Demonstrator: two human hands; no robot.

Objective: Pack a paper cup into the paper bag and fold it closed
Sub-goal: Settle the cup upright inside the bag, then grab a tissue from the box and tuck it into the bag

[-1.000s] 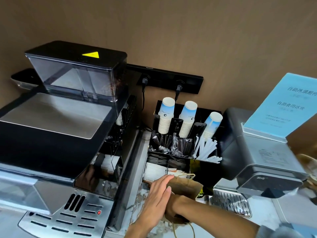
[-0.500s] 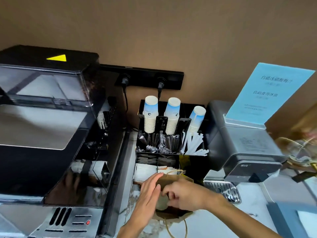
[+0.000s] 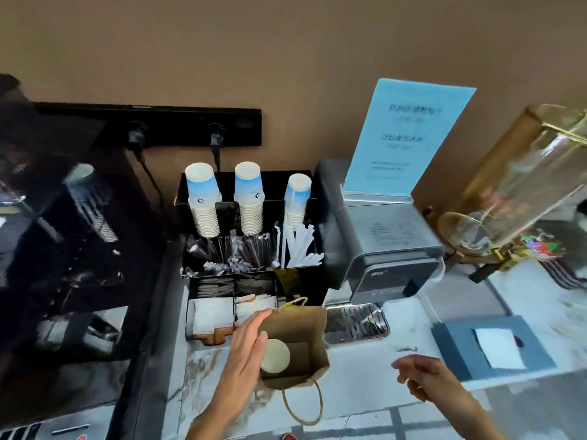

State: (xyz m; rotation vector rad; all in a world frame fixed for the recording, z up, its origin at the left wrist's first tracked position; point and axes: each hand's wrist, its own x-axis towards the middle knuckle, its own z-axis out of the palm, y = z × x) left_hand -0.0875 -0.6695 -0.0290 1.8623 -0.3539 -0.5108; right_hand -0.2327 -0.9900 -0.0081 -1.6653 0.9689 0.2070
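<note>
Marbled white desk (image 3: 365,373) runs across the near edge of the view, and on it stands the brown paper bag (image 3: 313,341), mouth open and facing up, one string handle (image 3: 303,404) trailing toward the person. Down inside, against the bag's left wall, sits the paper cup (image 3: 275,357), seen as a pale round disc; whether that is its rim or its base I cannot tell. The left hand (image 3: 246,354) lies flat along the bag's left side with its grip loose, fingers straight and thumb at the cup's edge, steadying the bag more than holding anything. The right hand (image 3: 425,374) hovers well apart to the right, fingers half curled and empty. So the bag's open top lies directly beside the left hand and across from the right, and the left is clearly nearer; the fold probably needs the right brought in over the far rim. Behind the bag are a black organiser (image 3: 254,281) with napkins, sachets, straws and three stacks of cups (image 3: 251,201), then a grey machine (image 3: 384,236) carrying a blue sign (image 3: 409,134) against the brown wall.
</note>
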